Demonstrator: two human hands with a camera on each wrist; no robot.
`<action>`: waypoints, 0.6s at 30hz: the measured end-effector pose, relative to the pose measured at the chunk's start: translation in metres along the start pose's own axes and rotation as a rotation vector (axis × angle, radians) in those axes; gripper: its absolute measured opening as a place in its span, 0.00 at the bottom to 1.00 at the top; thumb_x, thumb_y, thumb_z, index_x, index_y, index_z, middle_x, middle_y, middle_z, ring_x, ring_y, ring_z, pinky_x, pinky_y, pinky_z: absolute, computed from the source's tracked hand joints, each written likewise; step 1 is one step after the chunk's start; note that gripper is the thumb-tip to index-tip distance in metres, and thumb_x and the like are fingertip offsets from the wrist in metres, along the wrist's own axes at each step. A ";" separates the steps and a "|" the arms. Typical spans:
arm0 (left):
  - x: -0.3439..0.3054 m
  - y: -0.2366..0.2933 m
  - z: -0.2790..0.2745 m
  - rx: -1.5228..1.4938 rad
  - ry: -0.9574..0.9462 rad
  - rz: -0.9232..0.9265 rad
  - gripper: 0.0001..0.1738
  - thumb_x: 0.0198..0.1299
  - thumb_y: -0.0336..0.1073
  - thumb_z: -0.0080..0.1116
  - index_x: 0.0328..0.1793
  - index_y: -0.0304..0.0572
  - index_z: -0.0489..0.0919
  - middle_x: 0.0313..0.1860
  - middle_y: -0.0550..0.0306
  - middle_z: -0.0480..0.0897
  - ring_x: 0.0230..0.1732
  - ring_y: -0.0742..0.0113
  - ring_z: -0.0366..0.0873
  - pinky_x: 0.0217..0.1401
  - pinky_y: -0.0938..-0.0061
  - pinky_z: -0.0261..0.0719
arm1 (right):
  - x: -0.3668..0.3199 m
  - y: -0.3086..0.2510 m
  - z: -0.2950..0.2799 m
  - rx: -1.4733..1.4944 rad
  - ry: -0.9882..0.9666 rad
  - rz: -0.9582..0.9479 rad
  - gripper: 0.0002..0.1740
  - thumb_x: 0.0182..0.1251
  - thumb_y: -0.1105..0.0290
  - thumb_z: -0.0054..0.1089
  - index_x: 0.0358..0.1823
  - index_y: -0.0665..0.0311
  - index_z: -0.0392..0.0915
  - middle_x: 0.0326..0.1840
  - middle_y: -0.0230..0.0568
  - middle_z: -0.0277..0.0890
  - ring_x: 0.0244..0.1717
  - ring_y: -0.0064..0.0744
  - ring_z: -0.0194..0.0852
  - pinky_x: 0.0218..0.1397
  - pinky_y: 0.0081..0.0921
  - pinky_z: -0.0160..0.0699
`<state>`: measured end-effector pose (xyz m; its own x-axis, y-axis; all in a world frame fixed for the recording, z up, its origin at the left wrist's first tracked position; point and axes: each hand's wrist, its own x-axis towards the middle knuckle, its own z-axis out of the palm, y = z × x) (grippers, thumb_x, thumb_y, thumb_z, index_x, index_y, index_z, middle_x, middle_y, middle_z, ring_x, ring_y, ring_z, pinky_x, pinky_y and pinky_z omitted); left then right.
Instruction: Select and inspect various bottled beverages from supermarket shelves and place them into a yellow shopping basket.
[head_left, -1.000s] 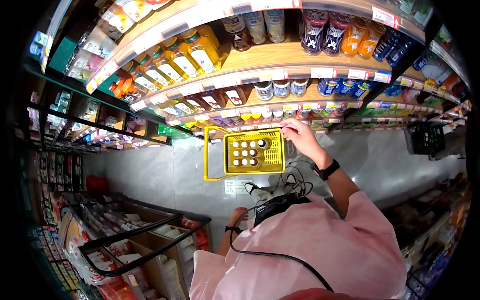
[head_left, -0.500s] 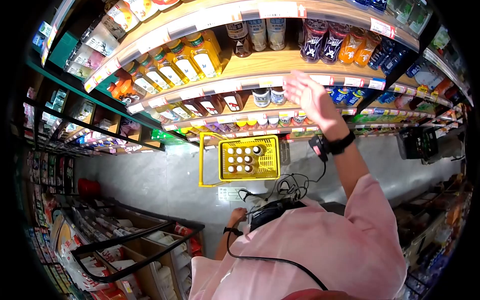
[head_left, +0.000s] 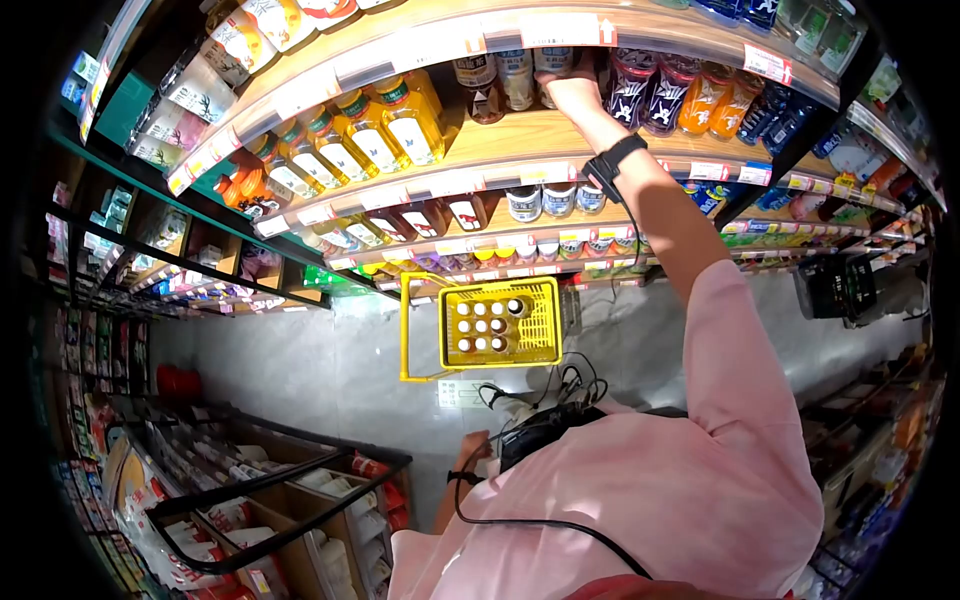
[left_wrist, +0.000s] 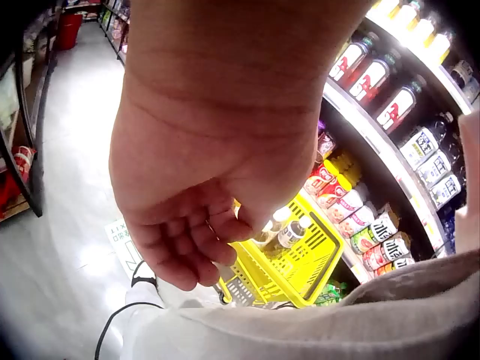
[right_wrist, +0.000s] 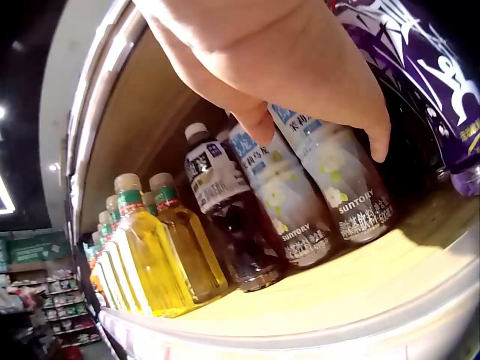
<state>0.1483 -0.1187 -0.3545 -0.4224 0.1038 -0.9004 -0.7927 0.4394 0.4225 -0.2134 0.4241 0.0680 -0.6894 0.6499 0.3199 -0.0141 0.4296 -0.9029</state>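
Observation:
The right hand (head_left: 578,98) (right_wrist: 277,64) reaches onto a shelf and grips the upper part of a white-labelled tea bottle (right_wrist: 345,180), its thumb and fingers on either side. A matching bottle (right_wrist: 281,191) stands upright just left of it, then a dark tea bottle (right_wrist: 232,214). Low beside the person's waist hangs the left hand (head_left: 478,446) (left_wrist: 214,169), loosely curled and holding nothing. In the left wrist view, a yellow basket (left_wrist: 304,270) appears beyond its fingers. White- and dark-capped bottles stand inside the basket (head_left: 548,363) on the floor.
Yellow oil-coloured bottles (head_left: 412,130) line the shelf's left; purple bottles (head_left: 632,88) stand close right of the right hand. Lower shelves hold more drinks. A black-railed display (head_left: 290,475) is at lower left, a black basket (head_left: 835,288) at right. Cables hang near the waist.
From beside the basket, the right hand has risen past the lower shelf edge to the upper shelf and closed around a bottle. The left hand stays low.

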 end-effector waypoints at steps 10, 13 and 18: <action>-0.008 0.008 0.011 -0.007 -0.047 -0.028 0.17 0.69 0.49 0.56 0.34 0.44 0.80 0.25 0.59 0.78 0.25 0.65 0.78 0.32 0.68 0.82 | 0.039 0.035 0.013 -0.265 0.034 -0.159 0.45 0.52 0.54 0.76 0.67 0.68 0.65 0.61 0.55 0.78 0.64 0.48 0.76 0.65 0.35 0.73; -0.008 0.011 0.014 0.010 -0.045 -0.055 0.16 0.68 0.47 0.55 0.38 0.43 0.81 0.26 0.58 0.80 0.27 0.64 0.79 0.32 0.67 0.82 | 0.036 0.029 0.010 -0.312 0.025 -0.133 0.42 0.51 0.54 0.77 0.63 0.70 0.70 0.58 0.55 0.80 0.61 0.48 0.78 0.62 0.35 0.75; 0.000 0.002 0.008 0.043 -0.118 -0.029 0.14 0.65 0.45 0.57 0.40 0.42 0.82 0.28 0.58 0.83 0.29 0.66 0.82 0.33 0.68 0.82 | -0.020 -0.021 -0.017 -0.239 -0.102 0.106 0.23 0.48 0.58 0.79 0.35 0.72 0.86 0.43 0.56 0.86 0.48 0.48 0.86 0.55 0.35 0.80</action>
<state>0.1506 -0.1109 -0.3547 -0.3429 0.1941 -0.9191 -0.7833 0.4810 0.3938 -0.1869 0.4132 0.0852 -0.7477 0.6375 0.1861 0.2248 0.5067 -0.8323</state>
